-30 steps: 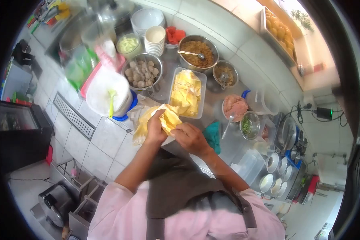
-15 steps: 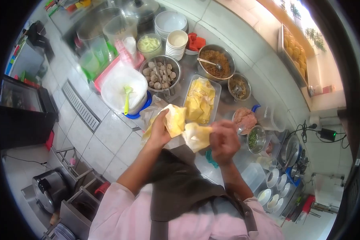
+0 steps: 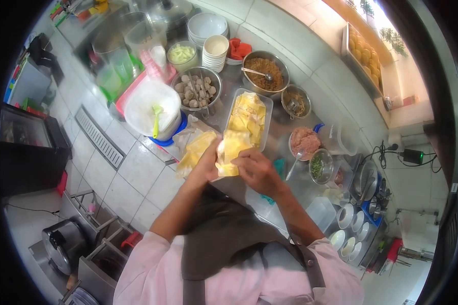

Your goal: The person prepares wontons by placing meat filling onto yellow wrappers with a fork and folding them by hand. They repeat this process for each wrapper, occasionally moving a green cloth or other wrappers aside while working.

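Right hand [image 3: 257, 170] back at left hand [image 3: 208, 165], both gripping wrapper [image 3: 230, 150], tray [image 3: 266, 119] behind

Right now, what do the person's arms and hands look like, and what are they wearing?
Both hands, left hand and right hand, are bare: no gloves, and no rings or watch that I can make out. The forearms are bare too. Pink sleeves end near the elbows, and a dark grey-brown apron with straps covers the front.

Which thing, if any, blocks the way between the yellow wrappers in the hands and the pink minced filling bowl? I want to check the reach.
Nothing visible does. Both hands hold the thin yellow square wrappers; bare steel counter lies between them and the round bowl of pink minced filling, its spoon leaning toward them.
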Demonstrator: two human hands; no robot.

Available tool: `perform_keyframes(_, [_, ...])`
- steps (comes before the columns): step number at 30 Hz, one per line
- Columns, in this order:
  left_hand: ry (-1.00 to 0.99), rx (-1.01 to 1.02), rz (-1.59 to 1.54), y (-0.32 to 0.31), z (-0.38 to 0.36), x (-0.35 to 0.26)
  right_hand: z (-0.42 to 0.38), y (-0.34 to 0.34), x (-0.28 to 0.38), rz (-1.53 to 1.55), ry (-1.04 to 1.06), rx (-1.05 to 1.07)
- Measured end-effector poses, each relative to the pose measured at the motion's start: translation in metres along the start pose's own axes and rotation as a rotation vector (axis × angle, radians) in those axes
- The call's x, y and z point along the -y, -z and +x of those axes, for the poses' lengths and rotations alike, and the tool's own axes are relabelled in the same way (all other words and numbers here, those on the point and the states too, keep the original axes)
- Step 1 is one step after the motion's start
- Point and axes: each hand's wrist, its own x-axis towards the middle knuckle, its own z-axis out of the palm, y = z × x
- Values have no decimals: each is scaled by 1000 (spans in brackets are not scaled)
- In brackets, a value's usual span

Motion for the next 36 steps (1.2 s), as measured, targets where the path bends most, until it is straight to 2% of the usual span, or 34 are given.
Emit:
perform_keyframes(1, [36, -31, 116, 8, 1, -3, -8, -7, -1, 4, 5, -1])
perform_keyframes(5, [-54, -217, 382, 30, -4, -4, -25, -30, 3, -69, -78, 89])
perform_keyframes(7, [-59, -215, 397, 22, -13, -3, -30, -37, 0, -113, -78, 91])
perform_keyframes(9, [-159, -307, 343, 25, -17, 0, -35, -45, -4, -148, -8, 267])
perform_keyframes(10, [-170, -293, 311, 36, -15, 0, -35, -47, -1, -147, 6, 259])
perform_keyframes(11, [-197, -297, 320, 49, -15, 0, -35, -47, 4, -101, 38, 245])
perform_keyframes(12, [-179, -392, 342, 62, -15, -1, -32, -49, 10, -47, 82, 233])
perform_keyframes(13, [-179, -488, 361, 72, -16, -6, -30, -49, 14, 2, 50, 236])
perform_keyframes(16, [-344, -504, 260, 83, -20, 0, -25, -39, 31, 180, -8, 210])
perform_keyframes(17, [-413, -520, 218, 86, -24, 2, -17, -27, 43, 201, -97, 254])
perform_keyframes(18, [-444, -420, 118, 92, -33, 7, -13, -17, 48, 213, -192, 297])
perform_keyframes(19, [-466, -304, 33, 95, -39, -1, -13, -18, 38, 360, -241, 217])
perform_keyframes(22, [-454, -276, 140, 46, -82, -11, -1, -4, 7, 849, -492, 95])
perform_keyframes(24, [-410, -161, 142, 45, -97, -10, 25, 28, -19, 195, -135, 80])
perform_keyframes(26, [-436, -110, 181, 44, -105, -7, 43, 40, -32, 272, -423, -30])
perform_keyframes(27, [-432, -61, 195, 45, -108, -2, 44, 40, -45, 291, -401, -31])
perform_keyframes(29, [-403, -63, 195, 47, -113, 7, 36, 23, -80, -630, -31, -362])
perform_keyframes(30, [-354, -51, 183, 48, -112, 8, 30, 10, -96, -606, -18, -377])
perform_keyframes(32, [-325, -38, 229, 44, -111, 14, 8, -22, -121, -144, -34, 46])
perform_keyframes(34, [-331, -11, 275, 36, -114, 23, -10, -61, -107, 715, -276, 467])
perform_keyframes(36, [-237, 6, 263, 34, -109, 33, -32, -84, -59, 1080, -601, 398])
